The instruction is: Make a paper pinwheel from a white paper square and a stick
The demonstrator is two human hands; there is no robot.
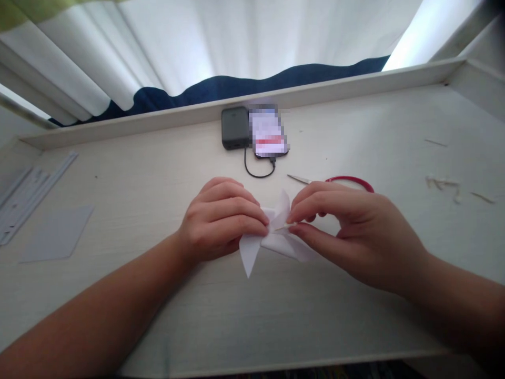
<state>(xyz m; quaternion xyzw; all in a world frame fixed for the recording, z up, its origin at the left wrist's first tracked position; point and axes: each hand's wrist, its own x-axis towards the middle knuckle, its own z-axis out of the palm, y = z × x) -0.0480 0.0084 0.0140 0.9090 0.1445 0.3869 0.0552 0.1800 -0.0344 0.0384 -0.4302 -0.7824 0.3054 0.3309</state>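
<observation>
A folded piece of white paper [272,237] with pointed flaps lies on the pale desk [276,305] between my two hands. My left hand [221,221] is curled over its left side, fingers pressed on the paper. My right hand [347,231] pinches a flap of the paper from the right between thumb and fingertips. One pointed flap sticks down toward me, another stands up between the hands.
Red-handled scissors [339,180] lie just behind my right hand. A dark power bank [234,128] and a phone [268,137] joined by a cable sit by the back ledge. Paper sheets [59,231] and strips [27,189] lie at left; scraps [445,184] at right.
</observation>
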